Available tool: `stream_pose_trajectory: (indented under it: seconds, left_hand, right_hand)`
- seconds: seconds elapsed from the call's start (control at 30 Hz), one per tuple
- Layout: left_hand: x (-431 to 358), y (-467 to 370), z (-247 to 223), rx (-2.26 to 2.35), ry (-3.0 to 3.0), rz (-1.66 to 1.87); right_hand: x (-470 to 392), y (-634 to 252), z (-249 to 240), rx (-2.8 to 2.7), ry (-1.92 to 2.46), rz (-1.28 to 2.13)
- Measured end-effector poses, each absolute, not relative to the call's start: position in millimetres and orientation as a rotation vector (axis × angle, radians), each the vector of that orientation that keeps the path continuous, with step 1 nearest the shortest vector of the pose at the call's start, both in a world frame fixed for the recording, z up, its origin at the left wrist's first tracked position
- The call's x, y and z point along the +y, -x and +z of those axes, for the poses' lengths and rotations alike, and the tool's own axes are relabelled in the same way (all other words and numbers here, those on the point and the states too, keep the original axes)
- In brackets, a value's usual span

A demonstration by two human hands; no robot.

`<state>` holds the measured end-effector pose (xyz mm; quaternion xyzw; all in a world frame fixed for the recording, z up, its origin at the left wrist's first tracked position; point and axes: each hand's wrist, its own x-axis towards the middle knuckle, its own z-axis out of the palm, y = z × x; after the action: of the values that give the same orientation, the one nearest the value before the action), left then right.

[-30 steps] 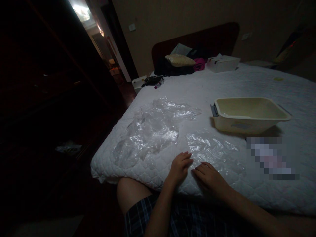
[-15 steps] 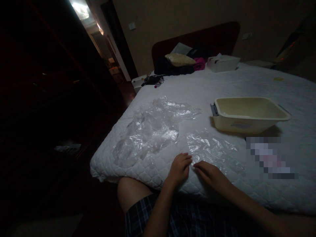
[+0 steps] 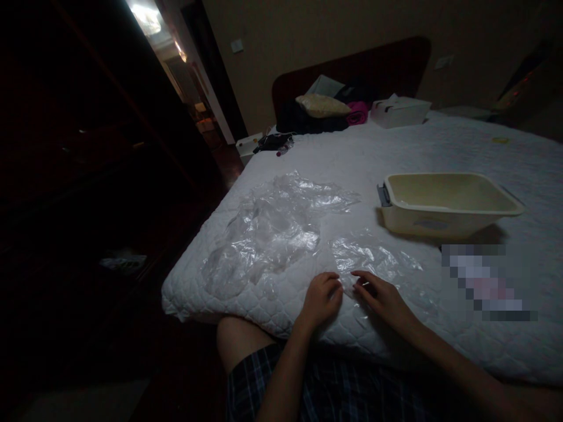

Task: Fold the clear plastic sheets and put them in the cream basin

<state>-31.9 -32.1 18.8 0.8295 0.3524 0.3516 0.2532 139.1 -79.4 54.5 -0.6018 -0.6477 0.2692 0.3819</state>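
A clear, crinkled plastic bag [image 3: 373, 255] lies flat on the white quilted bed in front of me. At its near left edge, my left hand [image 3: 323, 298] is closed with bent fingers around the thin film; the fingertips are partly hidden. My right hand [image 3: 383, 300] hovers over the bag's near edge just to the right, thumb and forefinger apart with a gap between them. To the left of both hands spreads a larger sheet of crumpled clear plastic [image 3: 272, 234], untouched.
A cream plastic basin [image 3: 444, 223] with grey handles stands on the bed [image 3: 352, 155] to the right. A blurred-out item [image 3: 484, 281] lies below it. Near the headboard [image 3: 396, 64] are a pillow [image 3: 323, 106], dark and pink cloth, and a white box [image 3: 400, 111].
My right hand has lifted slightly and moved away from my left, its thumb and forefinger parting. My left hand has stayed almost in place.
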Motion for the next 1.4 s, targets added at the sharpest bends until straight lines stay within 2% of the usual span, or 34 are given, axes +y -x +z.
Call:
stream_pose_trajectory:
  seconds: [0.67, 0.9, 1.4]
  left_hand:
    - [-30.2, 21.0, 14.7, 1.089, -2.416, 0.962]
    - [-37.6, 20.3, 2.7, 0.939, -2.790, 1.069]
    - [-37.1, 19.6, 0.1, 0.938, -2.853, 1.089]
  right_hand:
    - [-63.8, -149.2, 40.0, -1.989, 1.653, 0.208]
    - [-61.1, -148.0, 37.5, -2.090, 1.733, 0.089]
    - [-53.8, -146.7, 49.0, -2.062, 1.672, 0.452]
